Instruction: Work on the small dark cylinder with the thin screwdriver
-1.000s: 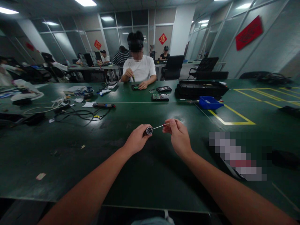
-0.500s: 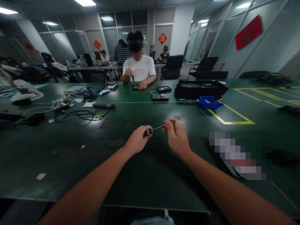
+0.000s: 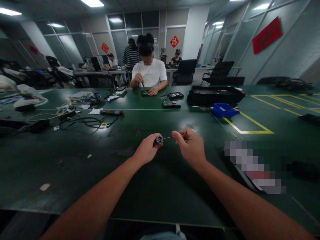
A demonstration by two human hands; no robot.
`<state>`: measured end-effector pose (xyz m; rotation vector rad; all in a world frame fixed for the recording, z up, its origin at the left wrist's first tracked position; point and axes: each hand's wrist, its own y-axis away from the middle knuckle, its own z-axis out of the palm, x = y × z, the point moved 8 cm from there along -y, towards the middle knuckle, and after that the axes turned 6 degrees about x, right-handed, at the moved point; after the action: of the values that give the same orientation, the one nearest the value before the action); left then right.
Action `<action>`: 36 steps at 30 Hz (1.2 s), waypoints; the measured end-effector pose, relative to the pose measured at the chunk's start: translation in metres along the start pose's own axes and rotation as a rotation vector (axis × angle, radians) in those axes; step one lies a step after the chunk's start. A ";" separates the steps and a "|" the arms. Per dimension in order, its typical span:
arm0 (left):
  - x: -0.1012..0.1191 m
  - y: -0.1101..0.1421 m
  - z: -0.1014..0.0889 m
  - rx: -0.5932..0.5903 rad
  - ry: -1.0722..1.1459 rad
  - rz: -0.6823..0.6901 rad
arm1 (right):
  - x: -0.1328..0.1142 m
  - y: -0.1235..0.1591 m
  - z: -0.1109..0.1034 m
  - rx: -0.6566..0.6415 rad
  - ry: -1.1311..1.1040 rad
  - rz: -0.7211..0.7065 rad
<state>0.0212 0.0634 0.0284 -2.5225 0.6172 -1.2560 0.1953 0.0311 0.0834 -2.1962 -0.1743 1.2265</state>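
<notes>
My left hand [image 3: 146, 150] is closed round a small dark cylinder with a silver round end [image 3: 159, 139], held just above the green table [image 3: 105, 166]. My right hand [image 3: 191, 146] pinches a thin metal screwdriver [image 3: 168, 137] with a reddish handle. Its tip points left into the silver end of the cylinder. Both hands hover near the table's middle, close together.
A person in a white shirt [image 3: 149, 75] works across the table beside circuit boards [image 3: 171, 103]. A blue bin [image 3: 224, 109] and a black case [image 3: 215, 94] lie to the far right, cables [image 3: 85, 121] to the far left, yellow tape lines [image 3: 246, 123] to the right.
My right hand has shifted slightly closer to the left, shortening the visible shaft of the screwdriver. The left hand keeps the cylinder in place.
</notes>
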 end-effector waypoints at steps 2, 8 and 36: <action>-0.001 0.000 -0.001 0.002 -0.005 -0.002 | -0.003 0.000 -0.002 0.013 0.064 -0.042; -0.001 0.000 -0.001 0.005 0.003 0.014 | -0.014 0.004 0.002 -0.026 0.084 -0.158; -0.002 0.000 0.000 -0.050 -0.106 0.006 | 0.054 -0.007 0.016 0.080 -0.476 0.362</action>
<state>0.0204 0.0643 0.0269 -2.6062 0.6386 -1.1101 0.2140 0.0655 0.0419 -1.8833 0.0879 1.9124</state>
